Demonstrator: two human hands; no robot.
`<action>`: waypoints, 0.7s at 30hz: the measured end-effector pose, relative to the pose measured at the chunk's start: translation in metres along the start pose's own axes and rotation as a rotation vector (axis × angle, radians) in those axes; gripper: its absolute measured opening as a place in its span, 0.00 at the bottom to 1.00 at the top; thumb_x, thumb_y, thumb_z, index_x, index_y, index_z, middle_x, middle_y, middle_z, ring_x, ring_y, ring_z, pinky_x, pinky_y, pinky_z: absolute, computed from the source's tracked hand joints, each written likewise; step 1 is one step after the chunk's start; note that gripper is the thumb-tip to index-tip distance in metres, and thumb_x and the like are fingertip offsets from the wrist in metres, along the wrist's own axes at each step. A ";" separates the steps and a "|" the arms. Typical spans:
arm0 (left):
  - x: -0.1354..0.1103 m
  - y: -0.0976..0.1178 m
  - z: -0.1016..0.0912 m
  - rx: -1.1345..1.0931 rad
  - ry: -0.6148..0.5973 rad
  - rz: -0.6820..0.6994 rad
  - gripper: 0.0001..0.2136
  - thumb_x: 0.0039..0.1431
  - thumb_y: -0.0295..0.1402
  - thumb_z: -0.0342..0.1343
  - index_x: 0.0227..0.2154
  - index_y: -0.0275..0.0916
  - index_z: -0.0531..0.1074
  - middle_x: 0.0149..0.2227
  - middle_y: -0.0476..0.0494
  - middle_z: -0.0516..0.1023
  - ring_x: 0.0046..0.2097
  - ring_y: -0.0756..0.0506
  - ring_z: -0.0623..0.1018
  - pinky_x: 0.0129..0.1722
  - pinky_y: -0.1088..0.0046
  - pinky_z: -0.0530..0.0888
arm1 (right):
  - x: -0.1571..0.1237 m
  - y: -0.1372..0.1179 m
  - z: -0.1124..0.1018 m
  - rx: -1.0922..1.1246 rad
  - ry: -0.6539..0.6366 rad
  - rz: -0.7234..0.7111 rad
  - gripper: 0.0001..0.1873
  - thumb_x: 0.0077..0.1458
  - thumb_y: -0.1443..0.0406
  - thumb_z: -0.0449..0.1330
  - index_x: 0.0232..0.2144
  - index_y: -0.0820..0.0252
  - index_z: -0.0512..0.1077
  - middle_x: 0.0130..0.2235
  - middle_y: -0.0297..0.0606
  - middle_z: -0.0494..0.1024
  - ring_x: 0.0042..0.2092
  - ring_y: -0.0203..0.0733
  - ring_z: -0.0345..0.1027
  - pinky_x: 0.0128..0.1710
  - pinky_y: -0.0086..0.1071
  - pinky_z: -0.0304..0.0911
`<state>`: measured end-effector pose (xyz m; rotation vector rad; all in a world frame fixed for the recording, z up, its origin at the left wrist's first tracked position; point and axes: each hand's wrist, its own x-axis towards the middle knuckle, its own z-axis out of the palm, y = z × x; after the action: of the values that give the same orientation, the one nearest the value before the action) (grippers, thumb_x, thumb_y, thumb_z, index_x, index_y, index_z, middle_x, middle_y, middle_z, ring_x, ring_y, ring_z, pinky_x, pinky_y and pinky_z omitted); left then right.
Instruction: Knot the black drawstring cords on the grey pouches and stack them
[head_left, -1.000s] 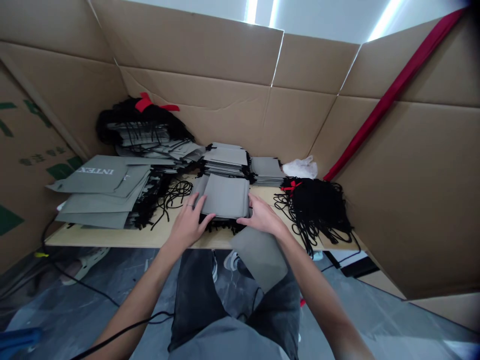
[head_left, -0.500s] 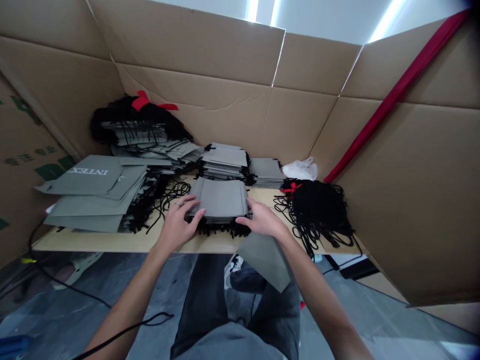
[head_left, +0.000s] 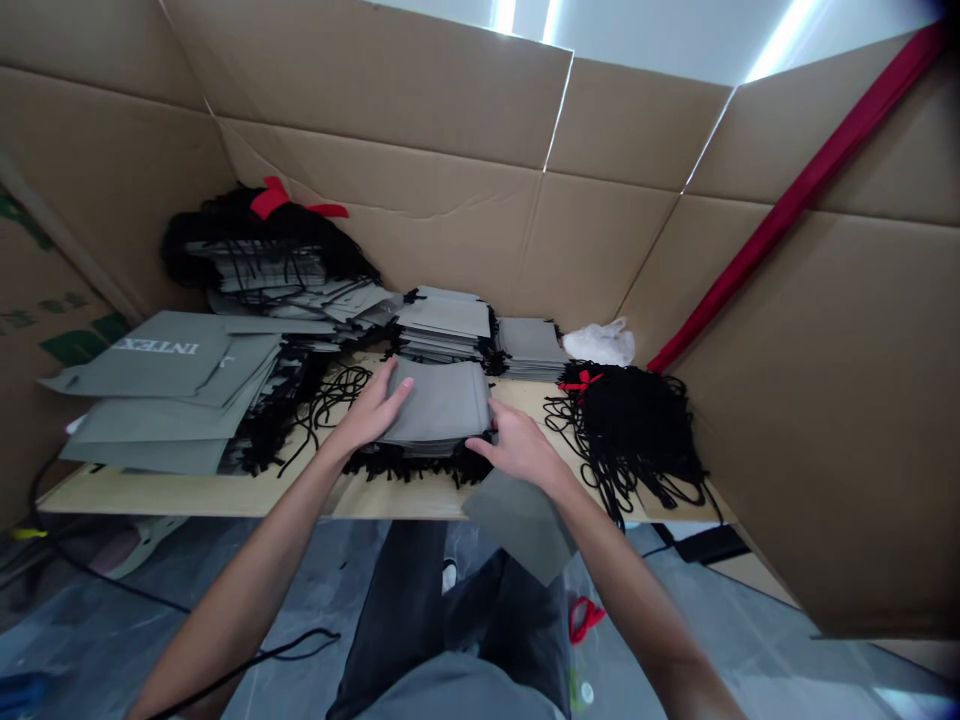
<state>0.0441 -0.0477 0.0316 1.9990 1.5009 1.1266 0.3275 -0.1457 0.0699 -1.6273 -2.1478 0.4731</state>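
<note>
A stack of flat grey pieces (head_left: 439, 405) with black cord ends along its front lies on the table in front of me. My left hand (head_left: 375, 405) grips its left side, with the thumb over the top and the fingers along the edge. On the right side, my right hand (head_left: 517, 445) holds the stack with the fingers at its edge and the thumb at the front corner. A loose grey sheet (head_left: 521, 525) hangs below my right hand, past the table's front edge. What keeps that sheet there is hidden.
Larger grey pieces printed INTEX (head_left: 165, 350) are piled left, before a corded heap (head_left: 262, 250). Two grey stacks (head_left: 446, 315) stand behind, beside a white plastic bag (head_left: 600, 342). A black cord bundle (head_left: 637, 420) lies right. Cardboard walls (head_left: 420, 160) enclose the table (head_left: 225, 497).
My left hand has moved up along the stack's left side, its thumb now over the top. The stack has turned slightly and come a little left. My right hand keeps its place at the right edge.
</note>
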 end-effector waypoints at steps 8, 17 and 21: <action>-0.003 0.006 -0.019 -0.030 0.115 0.090 0.21 0.74 0.44 0.62 0.61 0.37 0.75 0.65 0.34 0.76 0.67 0.34 0.76 0.69 0.42 0.73 | -0.001 0.007 -0.045 -0.038 -0.114 -0.007 0.29 0.66 0.50 0.70 0.60 0.62 0.76 0.40 0.43 0.85 0.42 0.48 0.80 0.47 0.40 0.73; 0.006 0.098 -0.059 -0.097 0.222 0.290 0.18 0.76 0.40 0.53 0.34 0.39 0.82 0.39 0.43 0.86 0.44 0.43 0.84 0.53 0.63 0.79 | 0.098 0.067 -0.098 -0.288 -0.153 0.310 0.15 0.72 0.58 0.67 0.54 0.60 0.78 0.55 0.45 0.80 0.54 0.47 0.78 0.55 0.43 0.77; 0.020 0.147 -0.074 -0.158 0.132 0.415 0.16 0.78 0.39 0.52 0.40 0.40 0.83 0.45 0.42 0.86 0.48 0.43 0.84 0.52 0.65 0.79 | 0.144 0.083 -0.087 -0.344 -0.159 0.462 0.22 0.71 0.57 0.67 0.60 0.63 0.75 0.59 0.48 0.78 0.57 0.51 0.77 0.56 0.48 0.78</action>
<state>0.0769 -0.0908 0.1884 2.2183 1.0354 1.5141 0.4060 0.0168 0.1201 -2.3724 -2.0379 0.3880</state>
